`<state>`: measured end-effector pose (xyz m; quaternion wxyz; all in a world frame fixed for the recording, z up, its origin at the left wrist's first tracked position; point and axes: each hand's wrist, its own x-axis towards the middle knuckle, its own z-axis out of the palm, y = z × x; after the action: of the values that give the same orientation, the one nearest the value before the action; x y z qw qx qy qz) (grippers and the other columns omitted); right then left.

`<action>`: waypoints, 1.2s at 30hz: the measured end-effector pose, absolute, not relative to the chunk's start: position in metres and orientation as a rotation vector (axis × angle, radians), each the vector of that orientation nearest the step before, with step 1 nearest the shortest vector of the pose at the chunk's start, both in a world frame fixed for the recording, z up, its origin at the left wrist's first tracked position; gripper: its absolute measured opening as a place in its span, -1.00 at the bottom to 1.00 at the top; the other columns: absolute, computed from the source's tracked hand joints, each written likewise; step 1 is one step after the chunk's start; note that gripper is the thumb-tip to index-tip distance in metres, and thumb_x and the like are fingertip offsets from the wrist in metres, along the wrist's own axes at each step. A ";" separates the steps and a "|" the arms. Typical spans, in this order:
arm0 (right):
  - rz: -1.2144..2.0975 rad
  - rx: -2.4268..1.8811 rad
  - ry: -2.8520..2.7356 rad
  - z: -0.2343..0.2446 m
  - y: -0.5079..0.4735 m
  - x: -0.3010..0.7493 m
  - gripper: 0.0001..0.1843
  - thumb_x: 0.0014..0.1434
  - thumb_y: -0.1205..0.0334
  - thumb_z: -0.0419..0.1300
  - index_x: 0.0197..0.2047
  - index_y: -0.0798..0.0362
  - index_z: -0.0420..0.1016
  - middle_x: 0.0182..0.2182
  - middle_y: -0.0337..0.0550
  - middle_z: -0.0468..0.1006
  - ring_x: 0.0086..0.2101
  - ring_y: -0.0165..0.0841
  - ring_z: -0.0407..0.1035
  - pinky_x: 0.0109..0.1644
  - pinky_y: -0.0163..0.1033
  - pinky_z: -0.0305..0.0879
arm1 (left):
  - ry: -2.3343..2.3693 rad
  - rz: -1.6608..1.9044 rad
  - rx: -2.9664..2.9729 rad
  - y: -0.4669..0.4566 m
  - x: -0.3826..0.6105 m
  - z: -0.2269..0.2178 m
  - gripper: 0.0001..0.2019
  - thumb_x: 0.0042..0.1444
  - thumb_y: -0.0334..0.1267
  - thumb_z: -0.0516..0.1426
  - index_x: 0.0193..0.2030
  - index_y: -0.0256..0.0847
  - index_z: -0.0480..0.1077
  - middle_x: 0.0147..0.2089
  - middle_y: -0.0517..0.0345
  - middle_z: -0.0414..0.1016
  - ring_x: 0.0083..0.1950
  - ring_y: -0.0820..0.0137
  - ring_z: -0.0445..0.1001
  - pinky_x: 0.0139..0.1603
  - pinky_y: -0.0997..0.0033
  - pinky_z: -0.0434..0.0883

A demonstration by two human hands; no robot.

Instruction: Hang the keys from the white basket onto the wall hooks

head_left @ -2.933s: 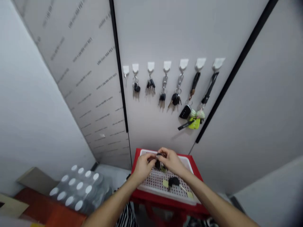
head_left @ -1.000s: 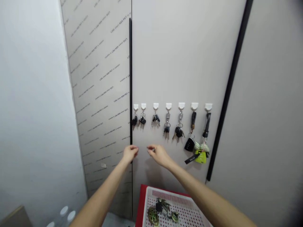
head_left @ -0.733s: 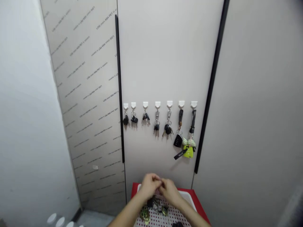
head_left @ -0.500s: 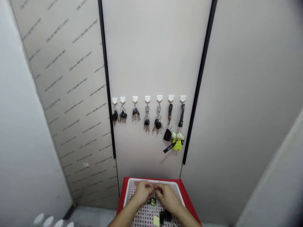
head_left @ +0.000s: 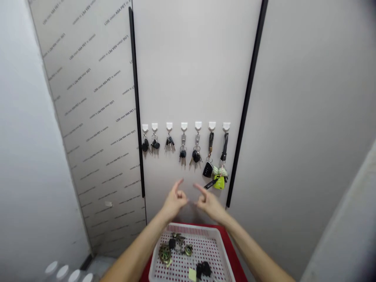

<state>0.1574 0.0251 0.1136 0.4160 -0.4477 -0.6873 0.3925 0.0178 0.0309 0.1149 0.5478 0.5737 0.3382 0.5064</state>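
My left hand (head_left: 175, 200) is raised above the basket with its index finger stretched out and the other fingers partly curled. Facing it across a small gap, my right hand (head_left: 208, 203) has much the same shape, index finger extended. I see nothing in either hand; the fingertips are a little blurred. Above them, several key rings hang from white wall hooks: the black car key fob (head_left: 208, 169) and the lime-green key fob (head_left: 219, 182) are nearest to my right hand. Under the hands stands a white perforated basket (head_left: 216, 250) with brass-coloured trinkets (head_left: 165, 253) and black keys (head_left: 203, 269) in it.
The basket rests on a red surface (head_left: 238, 270). Long black handles (head_left: 246, 102) run down the pale panel on both sides of the hooks. White round-topped objects (head_left: 62, 272) stand at the lower left. A printed panel (head_left: 96, 117) covers the left side.
Both hands have lifted out of the basket and come up in front of the panel, fingers now spread rather than pinched together. The basket's contents show more fully.
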 end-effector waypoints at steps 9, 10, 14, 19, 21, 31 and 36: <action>0.835 -0.439 -1.528 0.233 -0.003 0.149 -0.26 -0.13 0.36 0.01 0.06 -0.19 -0.32 -0.79 -0.49 -0.04 -0.75 -0.58 -0.11 -0.67 -0.41 -0.07 | 0.330 1.440 1.459 0.009 0.018 0.233 -0.18 -0.30 -0.40 0.11 0.07 -0.03 -0.32 -0.69 0.43 0.07 -0.67 0.69 0.03 -0.62 0.64 0.02; 0.842 -0.437 -1.533 0.233 -0.004 0.148 -0.26 -0.12 0.36 0.00 0.06 -0.20 -0.32 -0.79 -0.49 -0.04 -0.75 -0.58 -0.11 -0.67 -0.41 -0.07 | 0.311 1.431 1.457 0.009 0.019 0.233 -0.18 -0.30 -0.40 0.10 0.07 -0.02 -0.32 -0.69 0.43 0.07 -0.67 0.69 0.03 -0.62 0.64 0.01; 0.839 -0.444 -1.543 0.228 -0.002 0.144 -0.27 -0.13 0.33 0.01 0.05 -0.18 -0.30 -0.79 -0.50 -0.03 -0.75 -0.58 -0.11 -0.67 -0.42 -0.06 | 0.290 1.394 1.451 0.011 0.022 0.228 -0.19 -0.30 -0.40 0.10 0.07 -0.01 -0.30 -0.68 0.43 0.07 -0.67 0.69 0.03 -0.63 0.63 0.01; 0.589 -0.762 -1.397 0.215 0.030 0.165 -0.44 -0.16 0.22 0.03 -0.02 0.03 0.02 -0.76 -0.46 0.05 -0.72 -0.59 -0.02 -0.65 -0.43 -0.01 | 0.545 1.304 1.441 0.026 0.020 0.205 -0.26 -0.30 -0.38 0.11 0.05 -0.10 -0.16 -0.69 0.43 0.10 -0.70 0.70 0.01 -0.65 0.64 -0.02; 0.331 -0.966 -1.163 0.210 0.054 0.186 -0.52 -0.17 0.16 0.02 -0.12 0.11 0.15 -0.65 -0.35 0.21 -0.64 -0.55 0.10 -0.57 -0.40 0.07 | 0.719 1.267 1.436 0.037 0.018 0.195 -0.40 -0.30 -0.37 0.11 -0.03 -0.21 0.02 -0.68 0.40 0.12 -0.70 0.70 0.03 -0.66 0.64 -0.02; 0.203 -1.279 -1.239 0.211 0.101 0.231 -0.74 -0.20 0.06 0.00 -0.55 0.11 0.18 -0.68 -0.29 0.27 -0.67 -0.49 0.18 -0.61 -0.37 0.09 | 1.429 1.458 1.696 0.103 0.071 0.194 -0.57 -0.33 -0.27 0.13 -0.21 -0.28 0.21 -0.22 -0.02 0.31 -0.22 0.38 0.27 -0.27 0.47 0.18; 0.264 -0.956 -1.185 0.251 0.081 0.222 -0.75 -0.18 0.07 0.01 -0.50 0.09 0.15 -0.71 -0.38 0.21 -0.73 -0.59 0.10 -0.70 -0.46 0.02 | 1.655 1.399 1.669 0.110 0.092 0.204 -0.68 -0.27 -0.18 0.07 -0.29 -0.21 0.25 -0.27 0.02 0.36 -0.24 0.33 0.30 -0.31 0.42 0.19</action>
<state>0.2221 0.0808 0.2512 0.7161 -0.4318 -0.5354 0.1191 0.0924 0.1097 0.2037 0.2016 0.5976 0.5927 0.5010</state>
